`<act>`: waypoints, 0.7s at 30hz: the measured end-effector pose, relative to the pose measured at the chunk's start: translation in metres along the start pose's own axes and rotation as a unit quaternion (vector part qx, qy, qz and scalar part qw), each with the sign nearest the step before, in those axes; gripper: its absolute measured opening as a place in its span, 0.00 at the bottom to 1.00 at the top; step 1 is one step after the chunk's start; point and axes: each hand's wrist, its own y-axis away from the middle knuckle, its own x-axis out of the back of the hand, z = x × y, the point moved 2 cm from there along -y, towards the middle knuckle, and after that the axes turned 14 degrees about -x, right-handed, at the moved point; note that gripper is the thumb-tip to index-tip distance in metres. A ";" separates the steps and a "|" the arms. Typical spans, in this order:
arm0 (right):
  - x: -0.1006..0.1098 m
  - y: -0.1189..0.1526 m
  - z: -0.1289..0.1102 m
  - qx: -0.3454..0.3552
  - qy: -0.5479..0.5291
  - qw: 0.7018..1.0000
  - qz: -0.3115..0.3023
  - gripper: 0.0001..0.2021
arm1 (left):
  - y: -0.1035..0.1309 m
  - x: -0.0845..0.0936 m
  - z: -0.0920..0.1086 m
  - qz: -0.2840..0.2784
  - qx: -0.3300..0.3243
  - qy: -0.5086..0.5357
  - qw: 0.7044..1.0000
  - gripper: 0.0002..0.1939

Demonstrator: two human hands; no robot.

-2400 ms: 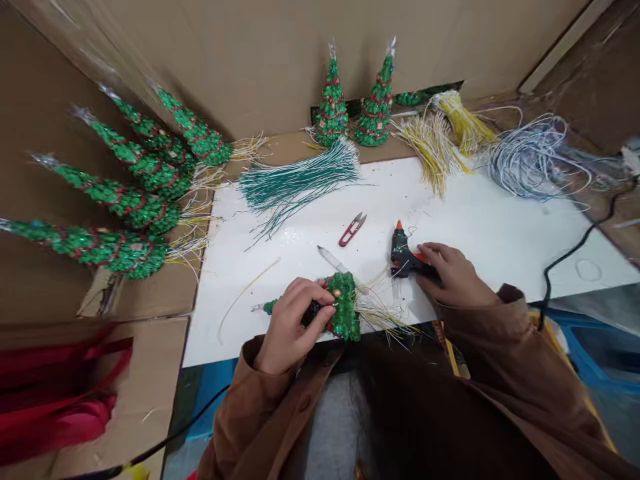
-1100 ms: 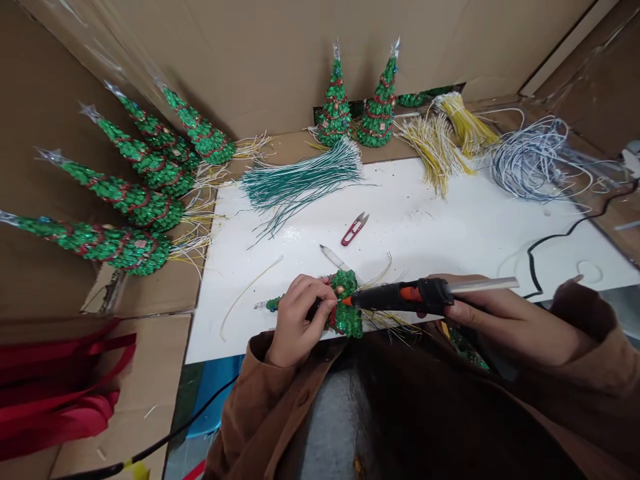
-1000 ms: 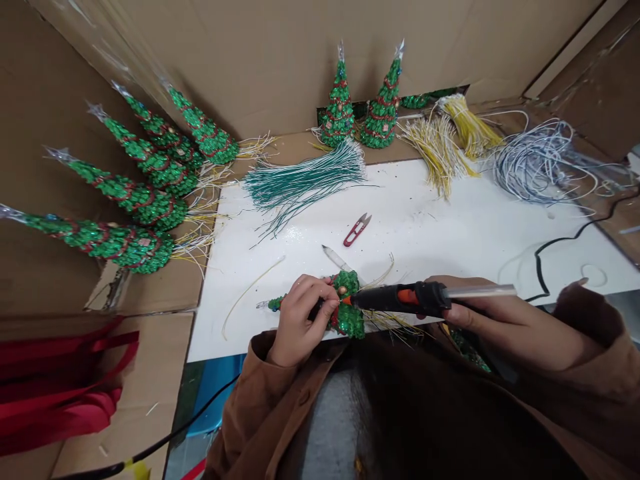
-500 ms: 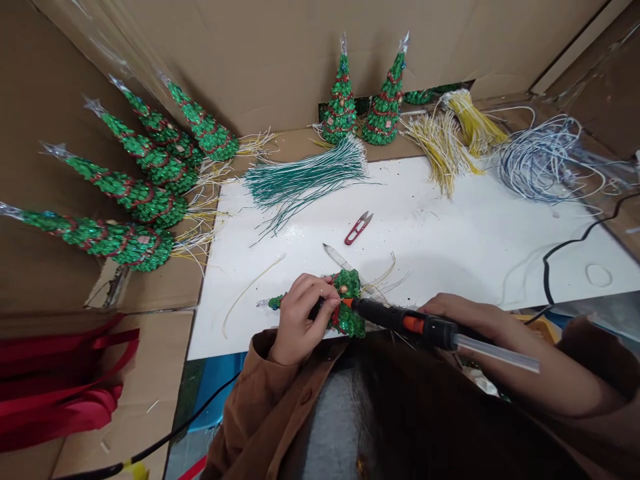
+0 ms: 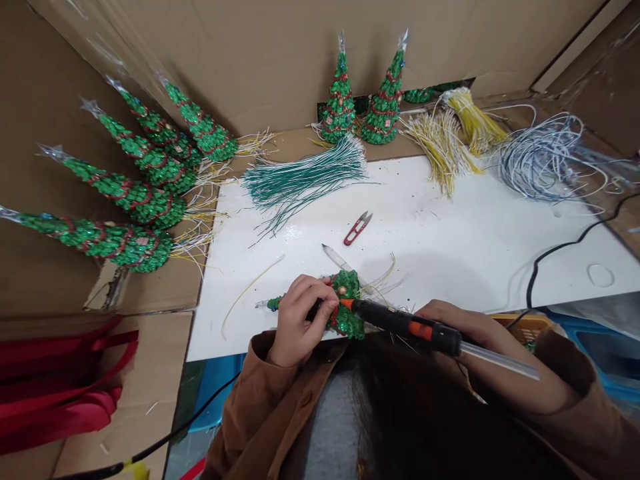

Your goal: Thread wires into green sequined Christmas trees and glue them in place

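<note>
A small green Christmas tree (image 5: 353, 323) with red trim lies on its side on the white board. My left hand (image 5: 306, 317) is closed around its middle, thumb and forefinger pinched near the tree's lower part. Something dark shows between those fingers, too hidden to name. My right hand (image 5: 447, 317) grips a black glue gun (image 5: 387, 319), a clear glue stick poking out of its back. The gun's orange nozzle is at the tree, right beside my left fingertips. Pale and yellow wires trail from the tree's base. A slim pointed tool (image 5: 334, 255) lies just behind it.
Red thread snips (image 5: 354, 233) lie mid-board. Behind are green wires (image 5: 305, 173), yellow-white wires (image 5: 443, 150) and a pale cord coil (image 5: 540, 160). Finished trees (image 5: 127, 243) line the left; two more (image 5: 383, 113) stand behind. A black cable (image 5: 543, 257) runs at right.
My right forearm and elbow have shifted a little, showing more of the yellow basket and blue bin beneath. The nozzle stays at the tree; my left hand has hardly moved.
</note>
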 end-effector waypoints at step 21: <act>0.003 0.006 -0.030 0.069 0.102 0.992 0.033 0.12 | -0.003 0.000 0.002 -0.001 0.001 -0.001 1.000 0.05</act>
